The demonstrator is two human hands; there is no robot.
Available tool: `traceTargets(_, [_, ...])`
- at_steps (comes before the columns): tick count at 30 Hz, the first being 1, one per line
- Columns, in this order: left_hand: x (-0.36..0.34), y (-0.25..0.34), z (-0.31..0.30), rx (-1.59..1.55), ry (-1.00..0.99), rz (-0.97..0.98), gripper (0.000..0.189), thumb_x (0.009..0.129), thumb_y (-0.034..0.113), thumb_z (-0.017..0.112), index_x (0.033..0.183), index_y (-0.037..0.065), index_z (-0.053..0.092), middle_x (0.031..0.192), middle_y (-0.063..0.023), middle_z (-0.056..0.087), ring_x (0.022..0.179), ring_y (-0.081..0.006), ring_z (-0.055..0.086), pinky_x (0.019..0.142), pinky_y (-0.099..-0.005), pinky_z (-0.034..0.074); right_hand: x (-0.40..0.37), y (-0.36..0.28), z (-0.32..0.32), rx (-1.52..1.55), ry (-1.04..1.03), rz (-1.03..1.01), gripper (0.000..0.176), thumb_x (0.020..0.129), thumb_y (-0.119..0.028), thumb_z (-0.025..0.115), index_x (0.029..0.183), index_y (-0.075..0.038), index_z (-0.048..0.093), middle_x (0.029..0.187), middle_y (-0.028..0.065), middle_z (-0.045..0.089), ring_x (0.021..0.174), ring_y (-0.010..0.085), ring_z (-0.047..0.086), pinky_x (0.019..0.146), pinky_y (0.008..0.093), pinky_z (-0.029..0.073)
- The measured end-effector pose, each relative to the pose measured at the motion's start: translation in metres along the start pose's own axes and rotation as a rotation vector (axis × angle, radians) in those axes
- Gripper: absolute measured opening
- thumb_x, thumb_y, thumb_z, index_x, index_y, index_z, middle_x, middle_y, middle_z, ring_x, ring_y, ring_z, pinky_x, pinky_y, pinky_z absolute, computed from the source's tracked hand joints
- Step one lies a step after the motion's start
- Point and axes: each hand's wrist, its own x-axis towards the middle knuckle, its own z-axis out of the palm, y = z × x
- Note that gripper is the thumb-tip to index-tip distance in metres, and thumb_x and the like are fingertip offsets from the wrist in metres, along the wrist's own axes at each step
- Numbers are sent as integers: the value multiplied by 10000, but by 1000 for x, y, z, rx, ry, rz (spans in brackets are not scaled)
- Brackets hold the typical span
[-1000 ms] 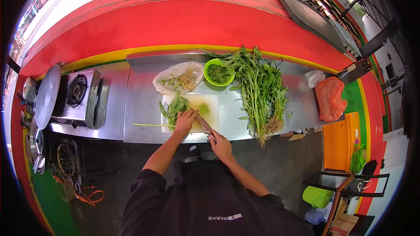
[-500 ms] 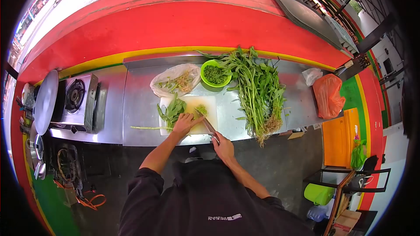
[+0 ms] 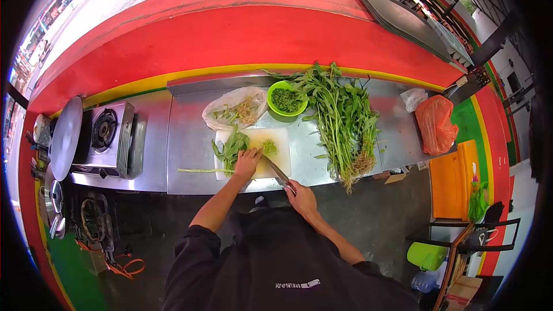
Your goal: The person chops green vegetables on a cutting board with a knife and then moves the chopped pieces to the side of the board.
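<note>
My left hand [image 3: 247,161] is closed on leafy green stems [image 3: 231,147] lying over the white cutting board [image 3: 281,138]. Wrapped round the handle of a knife [image 3: 275,168], my right hand [image 3: 300,196] is at the board's lower right edge, and the blade points up and left toward my left fingers. A small pile of chopped greens [image 3: 269,147] lies by the blade tip. One long stem [image 3: 199,170] sticks out past the board's left side. Behind the board are a green bowl [image 3: 287,100] of chopped greens and a clear plastic bag [image 3: 236,107] with trimmings.
A large bunch of rooted greens [image 3: 343,124] lies right of the board on the steel counter [image 3: 190,138]. Farther right is an orange plastic bag [image 3: 436,124]. At the left stand a gas stove [image 3: 105,135] and a round metal lid [image 3: 66,138]. A red wall [image 3: 230,34] runs behind.
The whole view has shifted slightly, moving the counter right in the picture. My left hand has moved a little closer to the chopped pile; the knife stays in my right hand, its blade slightly shifted.
</note>
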Motion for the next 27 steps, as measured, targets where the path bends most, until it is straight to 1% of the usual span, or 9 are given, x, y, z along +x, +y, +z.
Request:
traceTargets(7, [-3, 3, 0, -34, 32, -62, 603, 933, 168, 639, 1515, 161, 482, 1031, -44, 583, 1047, -215, 593, 891, -436, 403, -14, 19, -5, 92, 10, 36, 359, 962, -307, 667, 1239, -80, 683, 959, 225, 741, 893, 431, 715, 780, 496, 566])
traceTargets(10, [-1, 9, -11, -60, 55, -51, 730, 894, 88, 576, 1590, 198, 383, 995, -47, 580, 1000, -229, 600, 870, -413, 412, -10, 20, -3, 70, 59, 13, 354, 958, -297, 673, 1247, -95, 688, 947, 219, 738, 871, 433, 712, 760, 512, 559])
traceTargets(12, [-4, 10, -19, 129, -18, 128, 774, 898, 86, 566, 1612, 288, 344, 957, -44, 578, 946, -225, 604, 830, -399, 422, -10, 20, 0, -85, 140, -86, 349, 949, -285, 681, 1254, -115, 694, 926, 196, 730, 832, 417, 708, 726, 518, 553])
traceTargets(13, [-5, 12, -23, 128, -23, 126, 774, 898, 86, 566, 1612, 288, 344, 957, -44, 578, 946, -225, 604, 830, -399, 422, -9, 20, 1, -84, 134, -83, 349, 949, -285, 681, 1254, -115, 694, 926, 196, 730, 832, 417, 708, 726, 518, 553])
traceTargets(15, [-2, 16, -30, 184, -1, 238, 767, 871, 92, 590, 1573, 340, 405, 901, -21, 553, 856, -200, 604, 805, -384, 426, -1, 18, 0, -161, 112, -116, 349, 937, -267, 690, 1257, -128, 696, 913, 171, 722, 803, 400, 704, 704, 517, 553])
traceTargets(16, [0, 16, -35, 226, -6, 292, 764, 873, 95, 592, 1563, 371, 412, 938, -20, 572, 886, -192, 610, 792, -387, 442, 1, 16, 0, -181, 76, -81, 342, 927, -245, 703, 1255, -149, 709, 972, 181, 738, 834, 402, 711, 725, 507, 558])
traceTargets(20, [3, 15, -36, 231, 41, 345, 723, 877, 102, 588, 1545, 339, 447, 991, -28, 590, 915, -191, 618, 794, -391, 456, 5, 12, 0, -147, 92, -125, 334, 922, -243, 707, 1242, -146, 710, 979, 175, 743, 843, 397, 714, 727, 504, 561])
traceTargets(23, [2, 13, -23, 195, 8, 311, 685, 888, 125, 590, 1547, 257, 457, 1047, -40, 595, 940, -204, 603, 804, -400, 456, 3, 12, 0, -144, 79, -90, 331, 921, -242, 710, 1233, -132, 707, 987, 175, 748, 860, 390, 720, 731, 494, 566])
traceTargets(27, [-4, 12, -15, 150, -45, 159, 636, 895, 139, 611, 1517, 176, 484, 1078, -41, 614, 962, -217, 612, 853, -418, 457, -8, 9, -4, -75, 66, -53, 338, 934, -224, 701, 1251, -108, 696, 994, 183, 750, 876, 389, 725, 752, 469, 574])
